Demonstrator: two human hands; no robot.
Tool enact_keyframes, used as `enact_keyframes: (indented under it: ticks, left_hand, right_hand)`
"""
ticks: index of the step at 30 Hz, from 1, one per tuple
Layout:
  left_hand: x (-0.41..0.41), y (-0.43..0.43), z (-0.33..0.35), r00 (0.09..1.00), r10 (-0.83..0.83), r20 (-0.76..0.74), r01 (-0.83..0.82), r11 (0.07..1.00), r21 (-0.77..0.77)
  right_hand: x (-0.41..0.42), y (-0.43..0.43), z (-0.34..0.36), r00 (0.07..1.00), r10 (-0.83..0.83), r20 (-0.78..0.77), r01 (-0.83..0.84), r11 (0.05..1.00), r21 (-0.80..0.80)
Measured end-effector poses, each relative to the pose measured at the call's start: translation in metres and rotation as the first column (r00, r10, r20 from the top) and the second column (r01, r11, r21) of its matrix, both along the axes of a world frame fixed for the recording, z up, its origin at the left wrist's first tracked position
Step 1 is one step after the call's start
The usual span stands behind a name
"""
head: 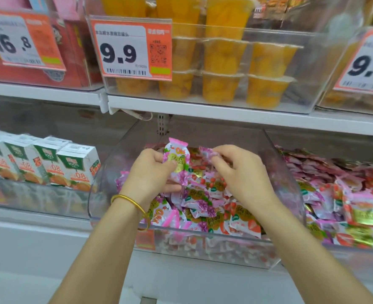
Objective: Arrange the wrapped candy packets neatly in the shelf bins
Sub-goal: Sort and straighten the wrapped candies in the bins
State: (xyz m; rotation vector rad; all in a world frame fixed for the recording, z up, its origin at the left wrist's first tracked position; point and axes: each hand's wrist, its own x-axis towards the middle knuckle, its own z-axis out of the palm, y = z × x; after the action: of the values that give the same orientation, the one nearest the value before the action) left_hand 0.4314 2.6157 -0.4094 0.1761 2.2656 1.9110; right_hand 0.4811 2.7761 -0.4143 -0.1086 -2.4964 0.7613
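Sorting loose candy packets, both hands reach into a clear shelf bin [286, 170]. The left hand [147, 170] pinches one upright pink packet [176, 163] above the heap of packets [205, 207]. Just beside it, the right hand [240, 170] grips another packet [206, 151] by its edge. Next, probably, each needs laying flat in line.

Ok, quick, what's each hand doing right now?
Left hand: closed on an upright pink candy packet above the clear bin.
Right hand: fingertips pinching another pink packet.
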Motion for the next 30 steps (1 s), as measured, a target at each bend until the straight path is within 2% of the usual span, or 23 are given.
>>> enact_keyframes:
  ticks: [2, 4, 5, 8, 10, 12, 13, 15, 16, 18, 21, 23, 26, 30]
  left_hand:
    - [0.007, 0.011, 0.002, 0.988, -0.113, 0.108, 0.091, 0.977, 0.192]
    - [0.016, 0.023, 0.004, 0.964, -0.23, 0.132, 0.172, 0.921, 0.351]
    - [0.019, 0.029, 0.004, 0.957, -0.266, 0.115, 0.205, 0.902, 0.379]
    - [0.031, 0.046, 0.005, 0.95, -0.311, 0.026, 0.284, 0.896, 0.343]
    - [0.037, 0.059, 0.002, 0.946, -0.324, -0.02, 0.316, 0.902, 0.294]
    - [0.044, 0.072, 0.001, 0.924, -0.371, -0.087, 0.381, 0.897, 0.224]
    - [0.049, 0.079, 0.001, 0.906, -0.403, -0.128, 0.422, 0.885, 0.197]
    - [0.058, 0.094, 0.002, 0.864, -0.457, -0.211, 0.491, 0.858, 0.15]
    - [0.064, 0.103, 0.002, 0.846, -0.467, -0.257, 0.506, 0.854, 0.117]
    - [0.072, 0.119, -0.001, 0.824, -0.454, -0.339, 0.501, 0.863, 0.06]
    - [0.081, 0.138, -0.002, 0.796, -0.418, -0.439, 0.49, 0.87, 0.06]
    - [0.08, 0.143, -0.003, 0.755, -0.395, -0.523, 0.408, 0.908, -0.096]
    - [0.071, 0.15, -0.012, 0.703, -0.415, -0.577, 0.289, 0.909, -0.301]
    - [0.068, 0.157, -0.015, 0.747, -0.41, -0.523, 0.282, 0.908, -0.309]
  right_hand:
    - [0.017, -0.004, 0.002, 0.989, 0.088, -0.122, -0.094, 0.995, -0.043]
    - [0.03, -0.003, 0.002, 0.98, 0.142, -0.137, -0.138, 0.99, 0.042]
    - [0.036, 0.0, 0.004, 0.983, 0.147, -0.111, -0.144, 0.989, 0.038]
    - [0.059, 0.017, 0.014, 0.982, 0.185, -0.035, -0.188, 0.977, -0.1]
    - [0.072, 0.029, 0.017, 0.984, 0.153, -0.094, -0.171, 0.96, -0.221]
    - [0.084, 0.043, 0.021, 0.989, 0.026, -0.147, -0.09, 0.889, -0.45]
    - [0.089, 0.05, 0.025, 0.991, -0.031, -0.129, -0.045, 0.833, -0.551]
    - [0.098, 0.065, 0.03, 1.0, -0.022, -0.018, 0.006, 0.777, -0.629]
    - [0.101, 0.072, 0.031, 1.0, 0.02, 0.014, -0.007, 0.775, -0.632]
    - [0.106, 0.082, 0.032, 0.999, 0.04, -0.032, -0.051, 0.776, -0.628]
    - [0.109, 0.114, 0.033, 0.994, -0.048, -0.096, -0.024, 0.774, -0.633]
    - [0.111, 0.142, 0.032, 0.982, -0.169, -0.085, 0.079, 0.776, -0.626]
    - [0.114, 0.167, 0.017, 0.968, -0.242, 0.072, 0.245, 0.828, -0.505]
    - [0.108, 0.158, 0.004, 0.928, -0.308, 0.212, 0.351, 0.911, -0.215]
